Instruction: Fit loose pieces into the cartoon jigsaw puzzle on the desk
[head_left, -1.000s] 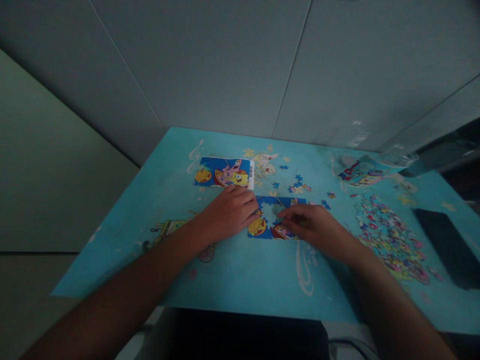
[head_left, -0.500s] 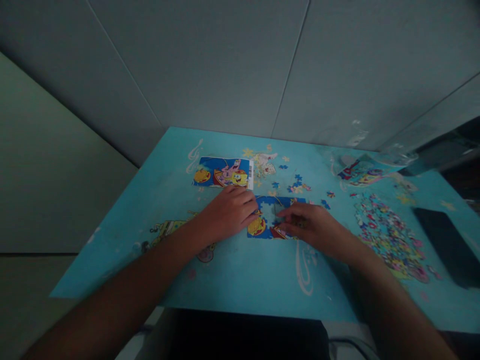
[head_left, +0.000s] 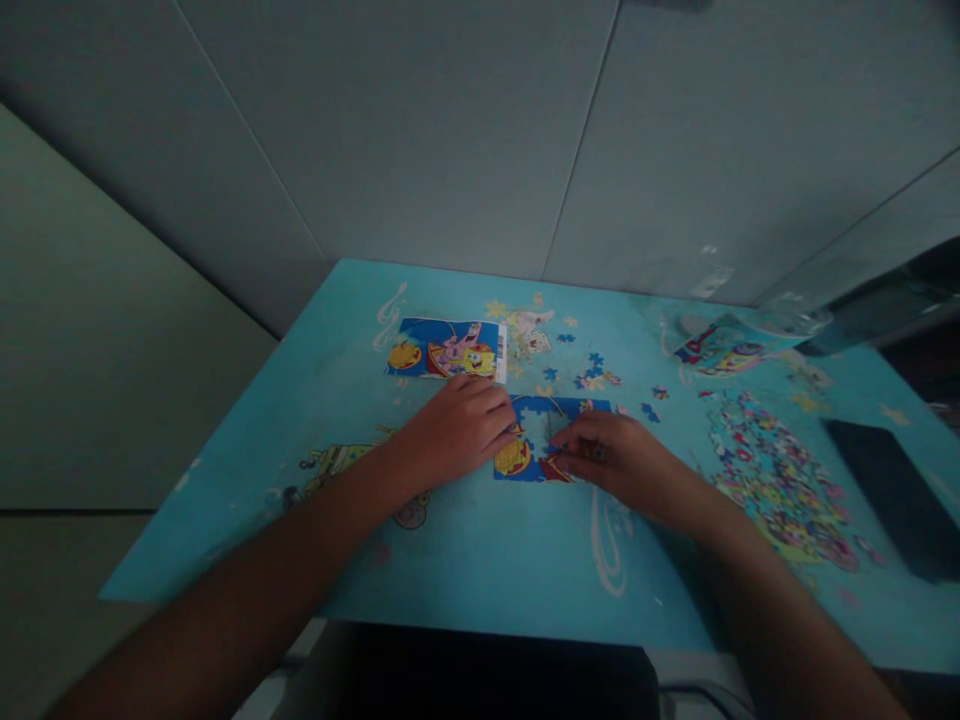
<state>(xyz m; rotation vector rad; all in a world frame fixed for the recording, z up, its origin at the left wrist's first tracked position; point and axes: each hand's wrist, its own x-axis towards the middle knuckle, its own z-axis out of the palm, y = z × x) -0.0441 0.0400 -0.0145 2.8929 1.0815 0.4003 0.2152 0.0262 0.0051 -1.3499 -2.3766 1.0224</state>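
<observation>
A partly assembled jigsaw puzzle (head_left: 514, 457) lies on the light blue table, its blue border and a yellow burger joined around an open middle. My left hand (head_left: 466, 425) rests flat with bent fingers touching the puzzle's left edge; nothing shows in its grip. Over the puzzle's right half, my right hand (head_left: 604, 448) has thumb and forefinger closed at the edge of the gap, on a small puzzle piece mostly hidden by the fingers. That hand also covers the lower right part of the puzzle. Just behind the left hand is a matching picture card (head_left: 448, 348).
Loose blue pieces (head_left: 595, 362) lie behind the puzzle. A large heap of mixed pieces (head_left: 784, 470) spreads at the right, beside a dark flat object (head_left: 892, 490). A clear container with a cartoon label (head_left: 739, 345) lies at the back right, near the wall (head_left: 450, 150).
My right hand's fingertips have shifted slightly left and down over the puzzle. My left hand stays at the puzzle's left edge.
</observation>
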